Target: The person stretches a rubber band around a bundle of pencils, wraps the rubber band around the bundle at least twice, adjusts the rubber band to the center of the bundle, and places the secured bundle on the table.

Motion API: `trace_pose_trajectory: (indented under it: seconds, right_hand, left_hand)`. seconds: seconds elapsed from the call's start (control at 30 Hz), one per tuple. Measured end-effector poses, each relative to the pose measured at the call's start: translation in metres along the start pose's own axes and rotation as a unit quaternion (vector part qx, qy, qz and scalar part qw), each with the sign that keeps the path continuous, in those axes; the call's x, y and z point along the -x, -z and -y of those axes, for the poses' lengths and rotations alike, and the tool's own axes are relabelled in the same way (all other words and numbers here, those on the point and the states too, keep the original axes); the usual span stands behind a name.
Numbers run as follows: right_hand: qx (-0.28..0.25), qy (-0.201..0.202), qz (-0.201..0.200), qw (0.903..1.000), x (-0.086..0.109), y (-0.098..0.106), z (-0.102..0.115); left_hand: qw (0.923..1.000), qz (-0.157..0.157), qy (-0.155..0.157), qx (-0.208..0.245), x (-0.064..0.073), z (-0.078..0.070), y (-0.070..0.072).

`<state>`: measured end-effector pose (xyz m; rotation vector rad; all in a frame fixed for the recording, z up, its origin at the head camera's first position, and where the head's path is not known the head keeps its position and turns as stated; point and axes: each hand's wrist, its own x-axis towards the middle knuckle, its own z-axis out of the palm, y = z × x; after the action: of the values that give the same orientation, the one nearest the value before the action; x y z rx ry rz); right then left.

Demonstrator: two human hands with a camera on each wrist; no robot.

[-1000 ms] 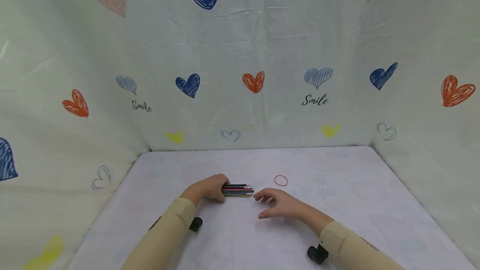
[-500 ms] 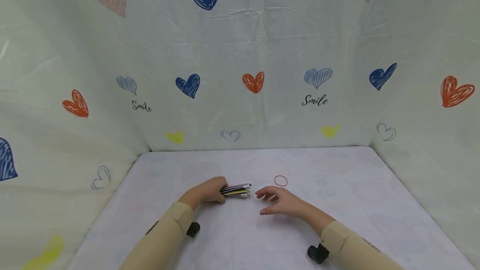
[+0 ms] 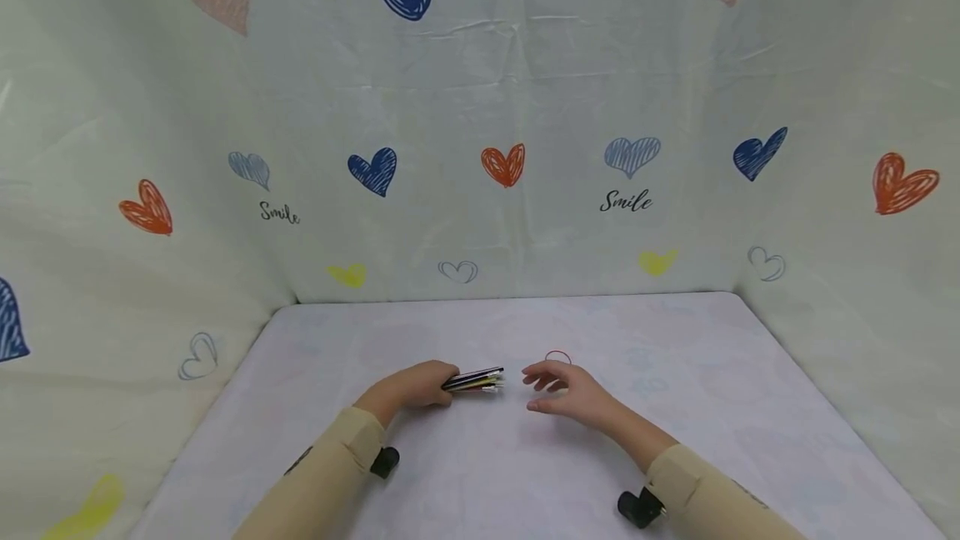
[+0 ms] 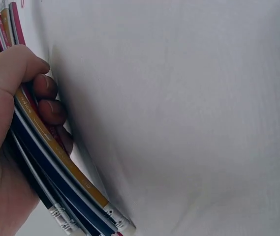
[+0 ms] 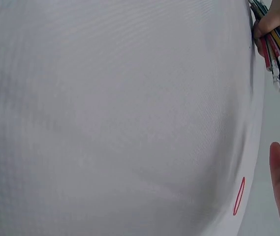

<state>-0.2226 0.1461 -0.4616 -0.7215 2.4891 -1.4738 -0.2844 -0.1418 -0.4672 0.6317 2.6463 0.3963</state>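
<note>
My left hand (image 3: pixel 416 384) grips a bundle of pencils (image 3: pixel 476 379) above the white tabletop. In the left wrist view the fingers curl round the pencils (image 4: pixel 56 142), which are yellow, dark blue, black and red, some with white eraser ends. The bundle's tips fan out slightly towards the right. Across a small gap, my right hand (image 3: pixel 573 394) hovers with relaxed, spread fingers and holds nothing. Just behind it on the table lies a thin red loop (image 3: pixel 558 351), like a rubber band, partly hidden by the hand. The right wrist view shows this red loop (image 5: pixel 237 197) whole.
A white cloth covers the table (image 3: pixel 675 340). Behind and at both sides hangs a pale curtain (image 3: pixel 450 107) printed with hearts and the word "Smile". A small black device (image 3: pixel 386 462) sits under each sleeve cuff.
The bundle in my left hand has turned, its pencils shifting and fanning out. My right hand has drawn slightly right and up, now covering part of the red loop.
</note>
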Motion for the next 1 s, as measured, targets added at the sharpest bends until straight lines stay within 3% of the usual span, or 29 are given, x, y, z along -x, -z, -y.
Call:
trace_pose_trajectory:
  seconds: [0.27, 0.53, 0.73, 0.8, 1.0]
  right_hand:
    - [0.005, 0.0, -0.055, 0.9985, 0.0, -0.001, 0.007]
    - [-0.006, 0.005, -0.105, 0.9944, -0.001, -0.001, 0.01]
    - [-0.043, 0.016, -0.127, 0.9908, -0.002, 0.002, 0.011]
    - [-0.042, 0.033, -0.129, 0.9902, -0.001, 0.001, 0.014]
    - [-0.019, 0.114, -0.142, 0.9831, 0.011, -0.003, 0.058]
  left_hand:
    - [0.9995, 0.008, -0.014, 0.028, 0.0, -0.007, 0.0]
    - [0.9941, 0.011, -0.042, 0.1, 0.003, -0.02, 0.005]
    - [0.9904, 0.005, -0.062, 0.123, 0.005, -0.035, 0.009]
    - [0.9892, 0.007, -0.065, 0.132, 0.005, -0.041, 0.01]
    - [0.9866, 0.018, -0.079, 0.142, 0.005, -0.057, 0.012]
